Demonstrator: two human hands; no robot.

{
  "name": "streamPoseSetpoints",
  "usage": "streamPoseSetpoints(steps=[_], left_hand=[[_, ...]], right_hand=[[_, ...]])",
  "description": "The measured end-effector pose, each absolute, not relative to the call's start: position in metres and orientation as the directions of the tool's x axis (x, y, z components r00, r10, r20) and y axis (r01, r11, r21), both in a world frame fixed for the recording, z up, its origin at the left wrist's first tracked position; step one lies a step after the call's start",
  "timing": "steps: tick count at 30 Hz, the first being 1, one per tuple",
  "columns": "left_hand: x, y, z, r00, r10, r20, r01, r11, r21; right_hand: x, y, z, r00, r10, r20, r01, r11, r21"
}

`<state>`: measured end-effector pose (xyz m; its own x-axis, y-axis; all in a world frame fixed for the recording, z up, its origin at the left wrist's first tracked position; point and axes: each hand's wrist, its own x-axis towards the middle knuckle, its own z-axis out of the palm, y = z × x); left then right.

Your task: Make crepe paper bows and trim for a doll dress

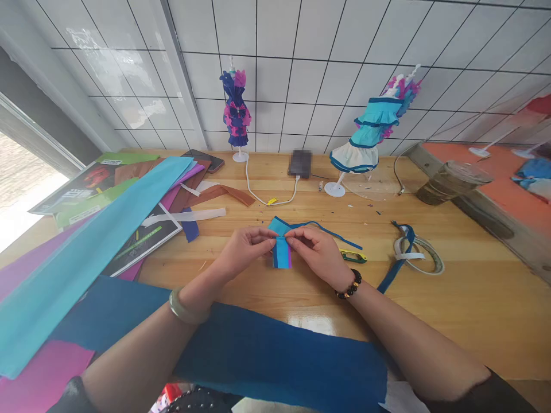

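Observation:
Between my two hands is a small light-blue crepe paper piece [282, 254] with dark blue and purple edges, pinched in at its middle. My left hand [249, 245] grips its left side between thumb and fingers. From the right, my right hand [316, 252] pinches the same spot with thumb and forefinger. A thin dark blue paper strip [329, 231] trails from behind the piece toward the right. Close by my right hand lies a yellow-green cutter [353, 256], partly hidden by that hand.
Long crepe paper sheets, light blue [107, 241] and dark blue [275, 355], spread left and in front. Tape rolls [438, 265] lie right. Two paper-dressed stands [236, 115] [365, 135] are at the back beside a cabled dark device [300, 164]. A cup [447, 182] stands far right.

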<state>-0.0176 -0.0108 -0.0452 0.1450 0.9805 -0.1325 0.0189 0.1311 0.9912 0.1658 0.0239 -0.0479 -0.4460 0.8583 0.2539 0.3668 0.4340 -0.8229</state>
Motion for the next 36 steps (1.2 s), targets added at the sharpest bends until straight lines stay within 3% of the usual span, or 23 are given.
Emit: streamPoseSetpoints(steps=[20,28,36], left_hand=[[-0.019,-0.008,-0.049,0.14,0.979,-0.146,-0.103,0.161,0.982],[-0.02,-0.007,-0.053,0.161,0.979,-0.127,-0.195,0.157,0.968],[-0.021,-0.007,-0.056,0.157,0.981,-0.11,-0.187,0.138,0.973]], right_hand=[[0.163,0.022,-0.044,-0.442,0.853,0.28,0.254,0.417,-0.873],[0.163,0.02,-0.042,-0.465,0.776,0.427,0.28,0.586,-0.76],[0.164,0.02,-0.043,-0.477,0.757,0.446,0.287,0.614,-0.736]])
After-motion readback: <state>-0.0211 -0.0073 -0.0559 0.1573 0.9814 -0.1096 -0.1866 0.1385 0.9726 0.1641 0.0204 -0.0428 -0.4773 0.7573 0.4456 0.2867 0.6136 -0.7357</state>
